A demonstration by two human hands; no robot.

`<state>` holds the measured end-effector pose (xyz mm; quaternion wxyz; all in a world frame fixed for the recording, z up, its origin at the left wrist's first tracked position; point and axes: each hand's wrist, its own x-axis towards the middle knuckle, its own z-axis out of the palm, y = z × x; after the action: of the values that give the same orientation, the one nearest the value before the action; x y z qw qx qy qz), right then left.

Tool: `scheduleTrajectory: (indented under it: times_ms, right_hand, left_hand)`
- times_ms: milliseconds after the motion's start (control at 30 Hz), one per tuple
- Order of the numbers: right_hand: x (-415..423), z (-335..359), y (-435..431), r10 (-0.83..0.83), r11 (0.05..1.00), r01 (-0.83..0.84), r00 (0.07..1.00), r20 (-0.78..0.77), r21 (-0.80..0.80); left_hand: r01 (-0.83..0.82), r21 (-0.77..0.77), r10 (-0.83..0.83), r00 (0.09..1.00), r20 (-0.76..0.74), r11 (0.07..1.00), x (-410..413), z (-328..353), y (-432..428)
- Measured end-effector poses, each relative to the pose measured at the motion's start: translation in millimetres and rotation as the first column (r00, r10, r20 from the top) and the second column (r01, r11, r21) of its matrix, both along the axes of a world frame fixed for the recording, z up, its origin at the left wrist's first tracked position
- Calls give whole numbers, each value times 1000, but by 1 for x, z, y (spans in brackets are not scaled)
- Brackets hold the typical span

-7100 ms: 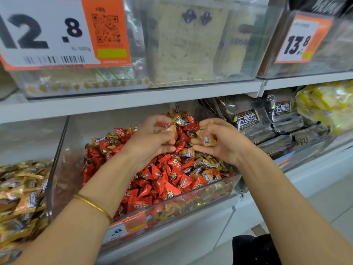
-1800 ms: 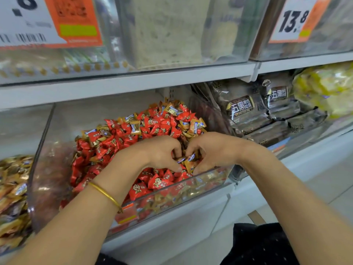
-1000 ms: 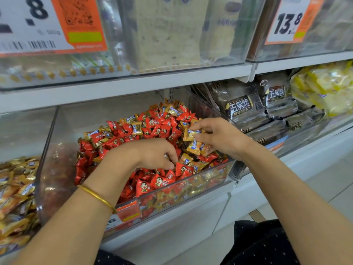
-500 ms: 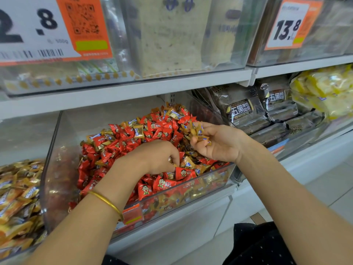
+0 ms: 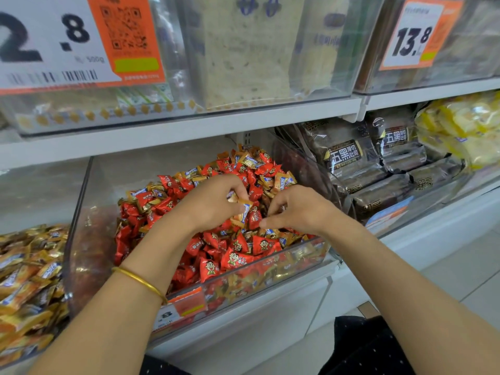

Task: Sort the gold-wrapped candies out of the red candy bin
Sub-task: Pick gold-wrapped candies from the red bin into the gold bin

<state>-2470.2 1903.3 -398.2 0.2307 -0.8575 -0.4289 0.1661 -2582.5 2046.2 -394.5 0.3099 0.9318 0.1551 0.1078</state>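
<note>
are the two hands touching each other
Apart. The head view shows a strip of red candies between the left hand, which pinches a gold-wrapped candy, and the right hand.

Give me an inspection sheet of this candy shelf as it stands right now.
Surface: white shelf carries a clear plastic bin.
Job's things: red-wrapped candies heaped in the bin, gold-wrapped candies mixed in; separate heap of gold candies lies left of the bin.
Clutter: nothing seen.
Grippers: left hand pinches one gold-wrapped candy; right hand curled into the heap, hold unclear.
Cables: nothing seen.
Surroundings: dark bread packets, yellow packets, orange-white price tags.
</note>
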Motion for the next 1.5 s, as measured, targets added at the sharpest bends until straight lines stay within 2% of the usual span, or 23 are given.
scheduleTrajectory:
  times_ms: [67, 133, 233, 300, 400, 467, 533, 600, 667, 700, 733, 800, 867, 900, 967, 1000, 1033, 1100, 1200, 1300, 1400, 1500]
  right_hand:
    - [-2, -1, 2, 20, 995, -13, 996, 81, -96]
    - [-2, -1, 3, 32, 999, -29, 997, 70, -43]
    - [1, 4, 1, -17, 981, 51, 984, -176, 190]
    - [4, 8, -2, -69, 951, 174, 926, -371, 257]
    - [9, 10, -5, -95, 914, 327, 750, -654, 242]
    - [10, 11, -5, -55, 889, 388, 621, -782, 245]
    - [11, 13, -5, -31, 854, 454, 530, -847, 253]
    - [12, 15, -4, -24, 830, 508, 446, -895, 231]
    - [12, 16, -5, -30, 822, 534, 385, -922, 196]
    - [12, 16, -5, -38, 823, 531, 409, -912, 203]
    - [13, 14, -5, -58, 833, 504, 489, -870, 228]
    - [13, 11, -4, -107, 890, 365, 748, -655, 272]
    - [12, 6, 0, -106, 946, 193, 942, -318, 259]
    - [12, 3, 2, -83, 968, 119, 983, -166, 223]
    - [11, 0, 5, -22, 997, 20, 999, 24, 78]
    - [9, -1, 6, 7, 1000, -6, 996, 87, -4]
    - [8, -1, 8, 30, 997, -20, 990, 136, -77]
    - [6, -3, 12, 62, 989, -33, 978, 199, -145]
    - [2, -6, 16, 94, 982, -46, 961, 259, -185]
    - [-2, -8, 18, 94, 981, -33, 945, 314, -192]
    - [0, -9, 17, 60, 991, -15, 932, 358, -129]
    - [1, -10, 15, 33, 997, 0, 911, 411, -81]
  left_hand:
    - [-50, -109, 57, 996, 64, 993, 0, 0, 0]
    - [-102, -265, 134, 985, 106, 959, -1, 1, -2]
    - [-129, -508, 229, 964, 138, 852, 1, 4, -1]
    - [-82, -690, 241, 961, 137, 719, 1, 8, -2]
    - [2, -892, 253, 959, 130, 451, 1, 12, -4]
    - [27, -961, 302, 947, 113, 274, 2, 13, -4]
    - [48, -993, 358, 930, 83, 105, 3, 14, -5]
    - [55, -998, 392, 918, 60, 25, 4, 13, -8]
    - [20, -999, 417, 908, 38, 47, 6, 12, -10]
    - [1, -998, 425, 905, 26, 59, 7, 12, -10]
    - [-18, -997, 425, 905, 14, 71, 8, 12, -11]
    - [-57, -986, 408, 913, 13, 159, 10, 12, -14]
    - [-87, -921, 340, 939, 52, 380, 12, 9, -16]
    - [-101, -844, 286, 956, 65, 527, 13, 6, -16]
    - [-116, -573, 174, 984, 46, 811, 14, 2, -16]
    - [-103, -410, 122, 992, 21, 906, 15, 0, -15]
    - [-74, -258, 74, 997, -9, 963, 16, -2, -15]
    - [-8, -35, 4, 996, -86, 999, 18, -6, -13]
    - [17, 129, 7, 983, -183, 992, 19, -10, -10]
    - [5, 198, 48, 964, -261, 980, 17, -10, -7]
    - [31, 226, 43, 948, -317, 974, 15, -8, -7]
    - [0, 180, 50, 961, -273, 984, 13, -7, -6]
